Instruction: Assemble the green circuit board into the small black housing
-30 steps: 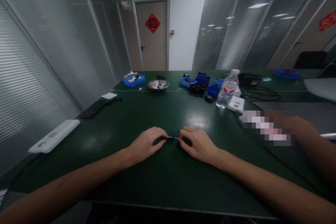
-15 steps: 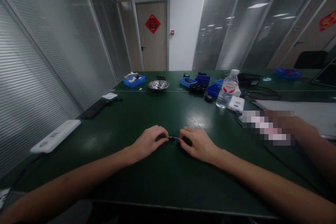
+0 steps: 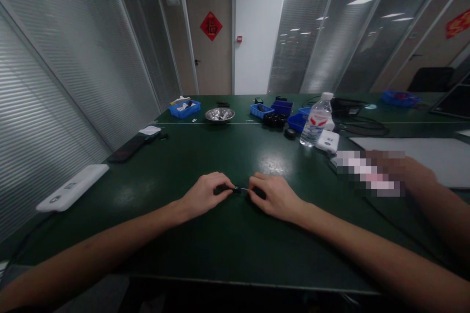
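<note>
My left hand (image 3: 208,191) pinches a small dark piece (image 3: 237,189) between thumb and fingertips, just above the green tabletop. Facing it, my right hand (image 3: 273,195) is closed, with thumb and fingers together on a thin metal rod (image 3: 245,189). The rod spans the narrow gap between the hands and meets the dark piece. What kind of parts these are is too small to tell, and my right fingers hide the rod's other end.
Another person's hand (image 3: 418,171) rests at the right, partly blurred out. A water bottle (image 3: 316,120) stands near a white box (image 3: 328,141). Farther back are a metal bowl (image 3: 219,116) and a blue tray (image 3: 185,109). A white power bank-like block (image 3: 73,188) lies left.
The view has shifted slightly, so the whole scene sits a little higher and to the left. Both hands keep their pinch on the small parts, almost unmoved.
</note>
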Available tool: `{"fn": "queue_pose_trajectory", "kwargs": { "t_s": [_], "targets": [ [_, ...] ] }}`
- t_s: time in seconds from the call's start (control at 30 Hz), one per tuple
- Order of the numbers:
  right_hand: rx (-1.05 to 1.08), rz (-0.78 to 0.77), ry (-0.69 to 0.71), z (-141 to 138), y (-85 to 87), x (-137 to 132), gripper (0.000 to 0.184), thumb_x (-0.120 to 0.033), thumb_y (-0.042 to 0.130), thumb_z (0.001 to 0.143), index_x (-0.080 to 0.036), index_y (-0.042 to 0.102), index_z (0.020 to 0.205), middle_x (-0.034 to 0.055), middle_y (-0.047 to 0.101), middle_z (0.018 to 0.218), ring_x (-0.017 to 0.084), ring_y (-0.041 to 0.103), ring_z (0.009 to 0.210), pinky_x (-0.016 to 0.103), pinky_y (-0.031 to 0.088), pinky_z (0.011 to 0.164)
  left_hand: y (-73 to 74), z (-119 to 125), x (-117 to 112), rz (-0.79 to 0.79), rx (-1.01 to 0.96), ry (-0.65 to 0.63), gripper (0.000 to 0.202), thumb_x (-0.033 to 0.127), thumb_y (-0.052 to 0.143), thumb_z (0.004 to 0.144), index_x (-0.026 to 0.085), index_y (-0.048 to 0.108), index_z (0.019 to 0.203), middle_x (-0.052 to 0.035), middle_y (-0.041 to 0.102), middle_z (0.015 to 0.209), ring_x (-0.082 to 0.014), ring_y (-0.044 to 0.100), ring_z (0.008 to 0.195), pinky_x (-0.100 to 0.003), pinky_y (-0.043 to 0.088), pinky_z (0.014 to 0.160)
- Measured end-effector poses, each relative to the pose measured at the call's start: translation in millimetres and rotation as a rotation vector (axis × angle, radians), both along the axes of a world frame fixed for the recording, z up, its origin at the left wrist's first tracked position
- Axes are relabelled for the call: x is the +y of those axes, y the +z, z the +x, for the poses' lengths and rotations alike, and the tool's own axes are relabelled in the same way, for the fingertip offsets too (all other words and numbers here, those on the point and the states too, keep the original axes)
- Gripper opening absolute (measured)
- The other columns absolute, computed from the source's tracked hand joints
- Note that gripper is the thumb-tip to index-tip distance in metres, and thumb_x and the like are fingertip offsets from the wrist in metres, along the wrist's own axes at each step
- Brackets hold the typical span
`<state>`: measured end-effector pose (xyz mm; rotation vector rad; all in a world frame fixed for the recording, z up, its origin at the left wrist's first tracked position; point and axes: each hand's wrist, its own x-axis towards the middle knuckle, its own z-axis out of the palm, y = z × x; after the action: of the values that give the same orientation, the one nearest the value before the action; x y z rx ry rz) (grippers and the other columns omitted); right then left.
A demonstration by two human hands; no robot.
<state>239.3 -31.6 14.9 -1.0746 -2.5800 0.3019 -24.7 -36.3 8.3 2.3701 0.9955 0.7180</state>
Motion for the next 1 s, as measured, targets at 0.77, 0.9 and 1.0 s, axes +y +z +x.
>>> {"fn": "queue_pose_trajectory", "kwargs": {
  "t_s": [0.77,0.9,1.0],
  "targets": [
    [0.378,-0.042,0.125,-3.8,-6.7,-7.4,0.012,-0.027,0.055,0.100,-0.020,0.064,0.094,0.0015,0.062,0.087,0.014,0.057,0.077,0.027,0.041,0.068,1.8,-1.0,-7.9,-0.168,-0.396,-0.019,0.019,0.024,0.073,0.092,0.018,0.079,0.109,-0.0084,0.074,0.109,-0.0204,0.070,0.100,-0.034,0.056,0.090],
    [0.452,-0.084,0.119,-7.6,-4.7,-12.1,0.015,-0.028,0.054,0.101,-0.019,0.063,0.093,0.0017,0.063,0.088,0.015,0.058,0.079,0.028,0.043,0.071,-0.6,1.3,-11.1,-0.177,-0.459,-0.001,0.018,0.024,0.075,0.090,0.018,0.080,0.106,-0.0089,0.074,0.108,-0.0204,0.071,0.100,-0.033,0.057,0.088],
    [0.440,-0.104,0.130,-9.7,-2.4,-13.9,0.015,-0.028,0.054,0.101,-0.019,0.062,0.093,0.0012,0.062,0.087,0.014,0.057,0.078,0.027,0.042,0.069,-1.7,1.7,-11.3,-0.168,-0.472,-0.006,0.019,0.023,0.074,0.091,0.019,0.079,0.108,-0.0083,0.074,0.108,-0.0195,0.071,0.099,-0.032,0.057,0.087]
  ]
}}
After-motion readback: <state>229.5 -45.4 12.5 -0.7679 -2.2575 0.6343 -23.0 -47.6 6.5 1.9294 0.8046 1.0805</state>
